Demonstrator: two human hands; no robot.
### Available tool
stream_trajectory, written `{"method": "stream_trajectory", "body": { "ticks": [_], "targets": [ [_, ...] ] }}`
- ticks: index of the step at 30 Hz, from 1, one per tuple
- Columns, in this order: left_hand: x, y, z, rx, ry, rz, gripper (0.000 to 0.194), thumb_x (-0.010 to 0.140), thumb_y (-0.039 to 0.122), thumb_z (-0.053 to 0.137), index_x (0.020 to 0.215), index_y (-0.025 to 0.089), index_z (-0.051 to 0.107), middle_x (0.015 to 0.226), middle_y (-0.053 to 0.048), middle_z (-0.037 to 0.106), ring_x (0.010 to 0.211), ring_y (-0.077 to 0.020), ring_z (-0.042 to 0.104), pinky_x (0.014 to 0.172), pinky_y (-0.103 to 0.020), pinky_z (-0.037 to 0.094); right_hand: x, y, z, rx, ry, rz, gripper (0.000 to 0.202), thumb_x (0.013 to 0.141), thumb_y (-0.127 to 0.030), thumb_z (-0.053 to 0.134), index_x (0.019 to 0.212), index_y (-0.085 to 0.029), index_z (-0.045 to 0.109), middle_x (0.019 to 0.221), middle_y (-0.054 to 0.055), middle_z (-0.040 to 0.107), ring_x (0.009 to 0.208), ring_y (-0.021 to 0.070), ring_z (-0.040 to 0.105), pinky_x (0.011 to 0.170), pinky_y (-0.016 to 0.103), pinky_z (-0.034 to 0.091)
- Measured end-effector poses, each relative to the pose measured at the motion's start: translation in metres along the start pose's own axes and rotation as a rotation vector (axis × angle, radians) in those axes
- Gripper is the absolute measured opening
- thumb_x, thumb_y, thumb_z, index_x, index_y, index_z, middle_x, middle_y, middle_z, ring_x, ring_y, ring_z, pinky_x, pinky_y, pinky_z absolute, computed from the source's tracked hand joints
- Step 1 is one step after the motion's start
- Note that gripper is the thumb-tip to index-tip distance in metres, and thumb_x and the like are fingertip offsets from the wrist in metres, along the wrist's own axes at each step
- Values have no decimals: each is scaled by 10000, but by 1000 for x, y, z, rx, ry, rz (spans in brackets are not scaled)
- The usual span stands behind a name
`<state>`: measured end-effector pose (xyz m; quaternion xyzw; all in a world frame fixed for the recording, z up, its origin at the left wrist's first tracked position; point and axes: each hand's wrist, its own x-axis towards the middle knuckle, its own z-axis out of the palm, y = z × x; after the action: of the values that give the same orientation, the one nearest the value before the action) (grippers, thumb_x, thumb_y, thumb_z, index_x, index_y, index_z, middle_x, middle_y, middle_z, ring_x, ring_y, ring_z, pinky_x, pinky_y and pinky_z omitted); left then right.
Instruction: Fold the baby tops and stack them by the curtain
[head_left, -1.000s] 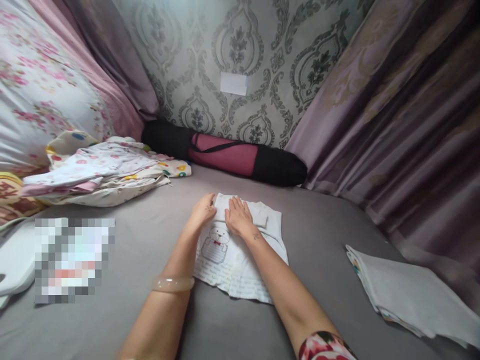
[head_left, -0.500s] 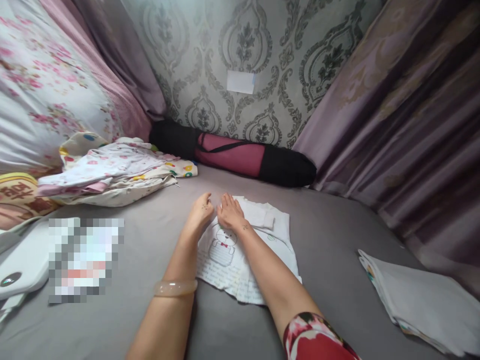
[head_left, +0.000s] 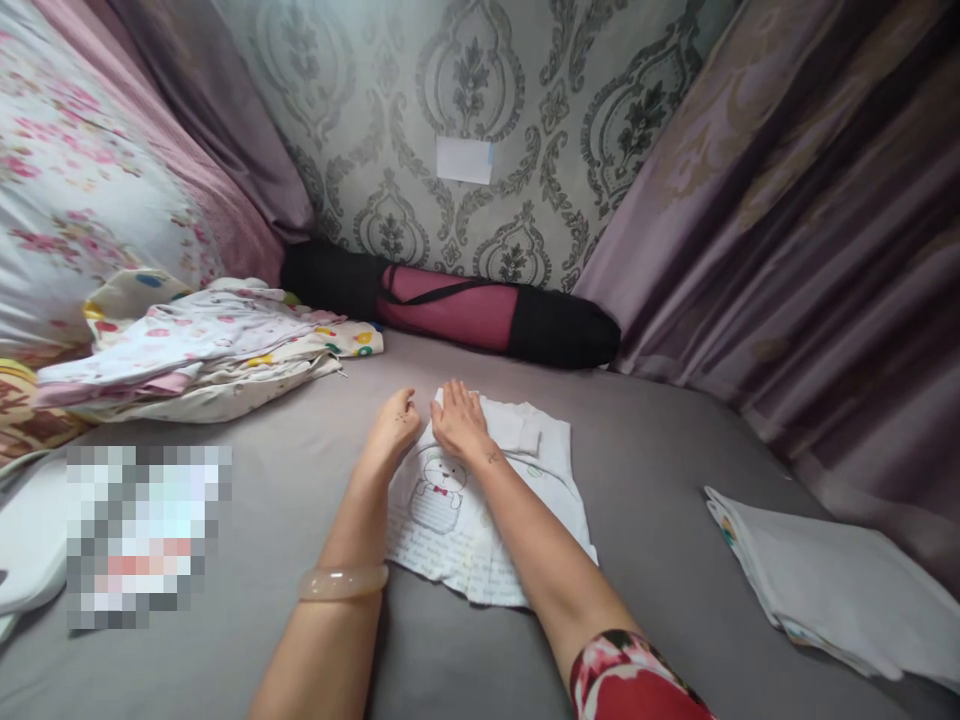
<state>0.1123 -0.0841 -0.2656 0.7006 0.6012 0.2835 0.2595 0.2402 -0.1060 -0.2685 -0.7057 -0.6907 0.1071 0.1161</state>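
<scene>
A white child's shirt (head_left: 495, 560) lies on the grey sheet, printed with a bear and lines of lettering. One sleeve (head_left: 517, 432) is folded inward across its upper part. My right hand (head_left: 459, 420) rests flat on the upper left of the shirt, its fingers stretched out. Beside it, at the shirt's upper left edge, is my left hand (head_left: 396, 420) with fingers curled. Whatever those fingers hold is hidden beneath the hand. A pale bangle (head_left: 343, 583) circles my left forearm.
Patterned clothes (head_left: 217, 345) lie heaped at the left, behind a white device (head_left: 30, 540) and a blurred-out item (head_left: 150, 540). Folded white cloth (head_left: 840, 580) lies at right. Against the wall stretches a black and maroon long bag (head_left: 450, 308). Curtains (head_left: 697, 200) hang on the right.
The view has shifted slightly, so most things sit a little further left. Both hands stay at the upper left of the shirt, with a slightly wider gap between them.
</scene>
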Motion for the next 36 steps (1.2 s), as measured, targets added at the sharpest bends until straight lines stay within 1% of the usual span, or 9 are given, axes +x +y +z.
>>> {"method": "stream_trajectory", "body": {
  "ticks": [3, 7, 10, 16, 20, 24, 29, 33, 36],
  "targets": [
    [-1, 1, 2, 18, -13, -22, 459, 886, 155, 366, 1290, 121, 581, 1328, -149, 606, 1266, -251, 537, 1059, -356, 393, -2, 10, 3, -60, 20, 94, 662, 994, -410, 216, 1498, 17, 265, 1587, 175, 218, 1477, 260, 145, 1190, 395, 55],
    [-2, 5, 3, 26, -44, -16, 470, 875, 132, 376, 1303, 109, 569, 1332, -158, 602, 1267, -256, 535, 1059, -362, 390, -2, 15, 9, -81, -4, 105, 674, 988, -410, 245, 1497, 30, 258, 1589, 181, 207, 1477, 270, 136, 1189, 404, 48],
    [-5, 9, 1, 26, -77, -23, 478, 892, 129, 350, 1325, 81, 547, 1363, -176, 571, 1289, -254, 514, 1073, -354, 373, -2, 18, 1, -25, -39, 99, 665, 994, -421, 207, 1501, 5, 269, 1588, 167, 221, 1475, 258, 154, 1186, 394, 75],
    [-8, 14, 2, 33, -91, -17, 482, 898, 136, 352, 1338, 80, 541, 1365, -177, 568, 1296, -256, 510, 1075, -347, 380, -16, 39, -16, -42, 115, 243, 662, 998, -401, 206, 1495, 33, 259, 1580, 195, 225, 1475, 273, 148, 1183, 408, 49],
    [-7, 17, 5, 67, -125, -9, 480, 899, 127, 354, 1338, 72, 539, 1363, -176, 570, 1292, -261, 514, 1075, -344, 380, -20, 48, -11, -36, 37, 304, 670, 995, -416, 206, 1478, 38, 303, 1566, 205, 261, 1464, 289, 184, 1180, 412, 75],
    [-6, 16, 7, 82, -126, 0, 470, 893, 128, 374, 1325, 95, 554, 1358, -162, 578, 1282, -269, 523, 1059, -358, 397, -22, 54, -15, 7, -3, 268, 682, 999, -437, 174, 1492, 23, 279, 1579, 189, 237, 1467, 278, 177, 1181, 397, 87],
    [-8, 14, 10, 80, -102, 21, 466, 876, 131, 393, 1306, 125, 573, 1321, -143, 613, 1249, -262, 550, 1027, -344, 421, -37, 74, -24, -32, 123, 303, 674, 1001, -419, 191, 1510, 21, 218, 1600, 185, 153, 1485, 274, 90, 1181, 405, 44],
    [-9, 17, 13, 92, -151, 41, 482, 880, 135, 376, 1326, 107, 554, 1325, -154, 607, 1258, -256, 542, 1019, -323, 420, -46, 86, -18, -33, 102, 398, 663, 992, -407, 227, 1498, 19, 262, 1589, 190, 200, 1477, 290, 127, 1178, 425, 70],
    [-10, 21, 14, 101, -180, 53, 503, 868, 125, 381, 1345, 84, 534, 1348, -171, 584, 1267, -263, 533, 1036, -334, 410, -46, 89, -17, -1, 82, 403, 662, 992, -411, 221, 1501, 9, 262, 1595, 179, 189, 1479, 288, 119, 1180, 428, 67]
  ]
}}
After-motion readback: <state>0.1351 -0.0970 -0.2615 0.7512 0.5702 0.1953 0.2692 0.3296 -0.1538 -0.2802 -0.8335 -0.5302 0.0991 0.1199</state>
